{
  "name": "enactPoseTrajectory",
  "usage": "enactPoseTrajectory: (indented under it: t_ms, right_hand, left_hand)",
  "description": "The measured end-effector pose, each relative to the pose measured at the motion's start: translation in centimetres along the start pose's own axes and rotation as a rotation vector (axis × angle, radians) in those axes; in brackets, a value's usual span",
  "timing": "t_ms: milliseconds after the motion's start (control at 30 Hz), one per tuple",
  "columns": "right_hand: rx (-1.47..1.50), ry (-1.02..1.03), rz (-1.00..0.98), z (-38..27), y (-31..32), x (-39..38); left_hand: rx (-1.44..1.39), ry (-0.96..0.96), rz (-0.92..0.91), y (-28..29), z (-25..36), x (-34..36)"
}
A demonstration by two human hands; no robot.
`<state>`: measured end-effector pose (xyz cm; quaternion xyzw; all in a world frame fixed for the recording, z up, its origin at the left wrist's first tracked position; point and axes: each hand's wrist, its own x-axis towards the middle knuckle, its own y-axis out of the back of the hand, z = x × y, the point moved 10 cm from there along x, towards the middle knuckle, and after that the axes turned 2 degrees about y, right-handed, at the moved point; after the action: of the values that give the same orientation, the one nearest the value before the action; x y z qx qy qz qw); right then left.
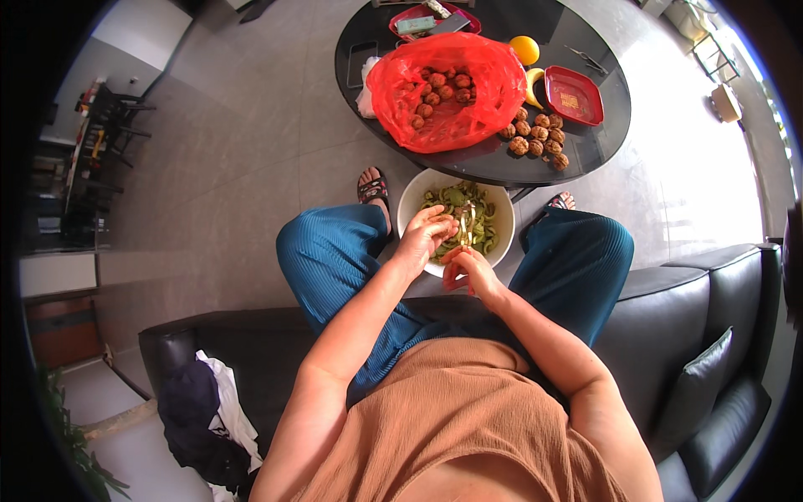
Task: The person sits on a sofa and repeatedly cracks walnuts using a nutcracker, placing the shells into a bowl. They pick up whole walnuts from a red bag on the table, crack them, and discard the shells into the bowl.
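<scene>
A white bowl (408,197) stands low between my knees, filled with curled green strips (485,230) that look like peelings. Over it, my left hand (428,234) has its fingers bent together near the middle of the bowl. My right hand (470,269) is closer to me, at the near rim, its fingers curled and pointing left. A pale, shiny, narrow piece (467,224) shows just beyond the fingertips of both hands. Whether it is held or lies on the strips, I cannot make out. Whatever the fingers grip is hidden.
A black oval table (609,125) stands beyond the bowl. It bears a red plastic bag (502,92) with walnuts, loose walnuts (535,144), a red tray (575,96), an orange (524,50), a banana (534,88) and a phone (362,64). I sit on a black sofa (661,314).
</scene>
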<state>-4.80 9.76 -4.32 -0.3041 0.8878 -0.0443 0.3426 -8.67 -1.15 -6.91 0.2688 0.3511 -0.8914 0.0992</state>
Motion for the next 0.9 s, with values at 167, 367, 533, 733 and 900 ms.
enactPoseTrajectory:
  t_ms: [167,367,533,733,900]
  right_hand:
    - [-0.08,-0.07,0.083,1.1,1.8,0.1]
    - [-0.146,-0.055,0.013,2.4,2.1,1.0]
    - [-0.127,-0.012,0.093,2.1,2.1,0.7]
    - [-0.158,-0.052,0.047,2.4,2.0,0.9]
    - [-0.211,-0.097,0.065,3.8,2.8,1.5]
  left_hand:
    - [0.419,-0.11,0.004,-0.4,0.8,-0.5]
    - [0.446,-0.25,-0.145,-2.7,1.4,-0.7]
    - [0.449,-0.206,-0.161,-2.8,1.1,-0.6]
    - [0.67,-0.343,-0.216,-2.6,1.0,-0.7]
    - [0.808,-0.384,-0.165,-2.6,1.6,-1.0]
